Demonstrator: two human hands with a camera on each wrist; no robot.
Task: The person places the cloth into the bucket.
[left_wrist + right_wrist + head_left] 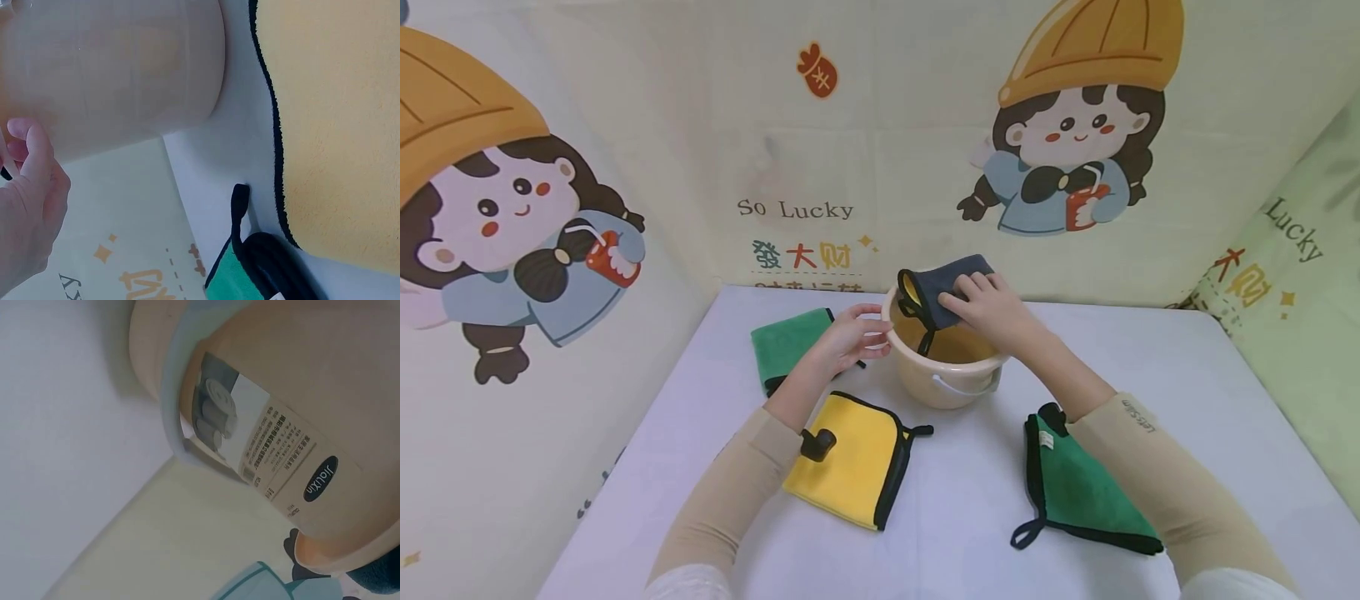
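Observation:
A beige bucket (946, 383) stands toward the back of the table. My left hand (848, 337) holds its rim on the left side; the left wrist view shows the thumb and fingers (39, 147) at the rim. Over the bucket's opening, my right hand (988, 310) grips a folded navy towel (951, 287) with a yellow inner side, black edging and a hanging loop. The towel's lower part overlaps the opening. In the right wrist view the bucket's printed label (262, 450) and pale handle (172, 406) show, with a dark bit of towel (378, 574) past the rim.
A folded yellow towel (857, 462) lies in front of the bucket to the left. One green towel (790, 342) lies behind my left forearm, another green towel (1093, 487) near my right forearm. A printed cloth backdrop (917, 167) rises behind the table.

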